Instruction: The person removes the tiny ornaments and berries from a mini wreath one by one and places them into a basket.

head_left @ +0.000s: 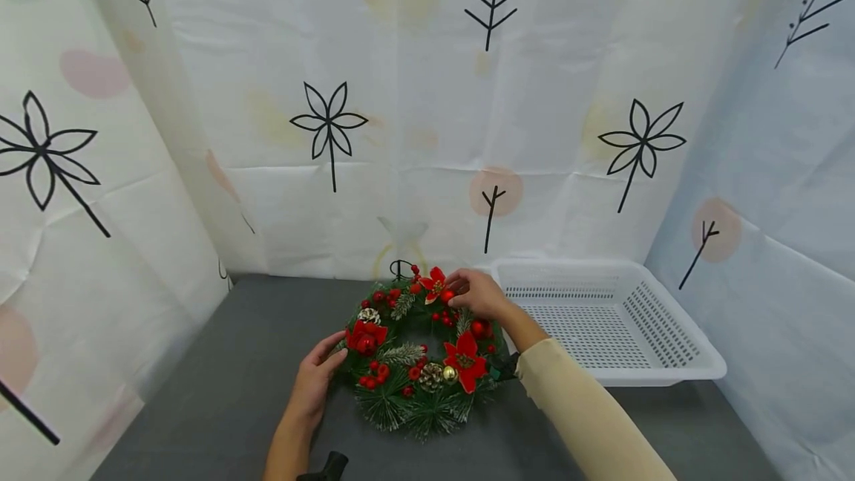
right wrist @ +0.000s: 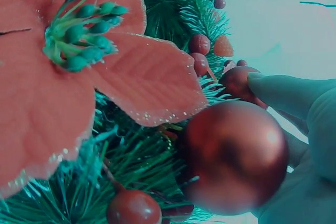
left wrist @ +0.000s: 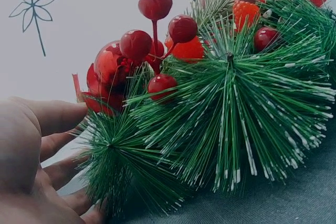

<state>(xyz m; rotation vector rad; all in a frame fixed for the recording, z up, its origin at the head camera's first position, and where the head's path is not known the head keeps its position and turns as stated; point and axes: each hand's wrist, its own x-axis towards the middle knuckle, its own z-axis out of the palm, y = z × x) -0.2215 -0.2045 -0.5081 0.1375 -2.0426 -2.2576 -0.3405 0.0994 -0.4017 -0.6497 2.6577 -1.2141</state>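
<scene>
A green Christmas wreath [head_left: 401,355] with frosted tips lies on the grey table, trimmed with red poinsettias [head_left: 465,361], berries, pinecones [head_left: 430,377] and a small gold ball [head_left: 450,374]. At its upper right, my right hand [head_left: 477,295] pinches a red ball ornament [right wrist: 237,83] beside a poinsettia; the thumb lies on the ball, and the other fingers are mostly hidden. A bigger red ball [right wrist: 233,156] is closer to the right wrist camera. My left hand [head_left: 317,377] touches the wreath's left edge with fairly straight fingers, fingertips partly behind the needles [left wrist: 113,150].
A white perforated plastic basket [head_left: 675,373] stands on the right of the table [head_left: 247,362]. Behind and at both sides hang pale curtains [head_left: 427,117] with printed plants. A thin black wire loop [head_left: 399,267] shows at the wreath's top.
</scene>
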